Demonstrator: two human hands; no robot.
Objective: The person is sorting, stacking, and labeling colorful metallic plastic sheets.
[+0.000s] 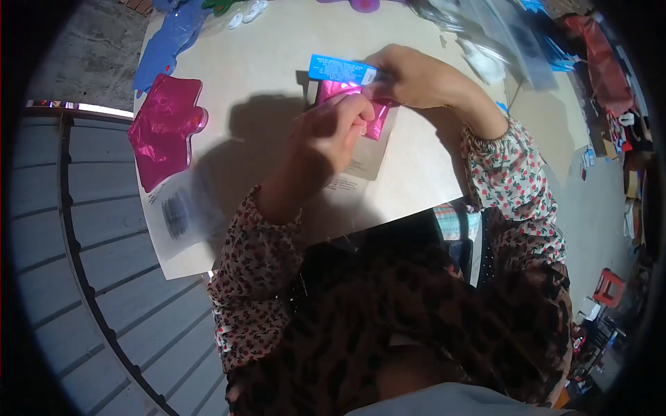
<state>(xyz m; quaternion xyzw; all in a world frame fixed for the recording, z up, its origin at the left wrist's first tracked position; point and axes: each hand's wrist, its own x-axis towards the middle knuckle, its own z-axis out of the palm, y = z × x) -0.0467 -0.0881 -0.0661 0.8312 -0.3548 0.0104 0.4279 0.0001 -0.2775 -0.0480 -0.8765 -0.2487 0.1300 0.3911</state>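
Note:
Over the pale table, my left hand (pixel 326 135) is closed, its fingertips pinched at a shiny pink foil piece (pixel 379 123). The left fingers cover much of that piece. My right hand (pixel 416 78) comes in from the right and grips the right end of a blue printed card strip (pixel 336 68), thumb at its lower edge. The strip lies across the top of the pink piece. Beneath both, a flat beige printed sheet or pouch (pixel 371 158) reaches toward me; I cannot tell whether it is joined to them.
A magenta foil shape (pixel 168 132) lies at the table's left edge, with a clear printed plastic bag (pixel 184 211) nearer me. Blue foil pieces (pixel 166 45) sit at the far left. Clear plastic bags (pixel 479 31) are heaped far right. A red stool (pixel 608 288) stands on the floor.

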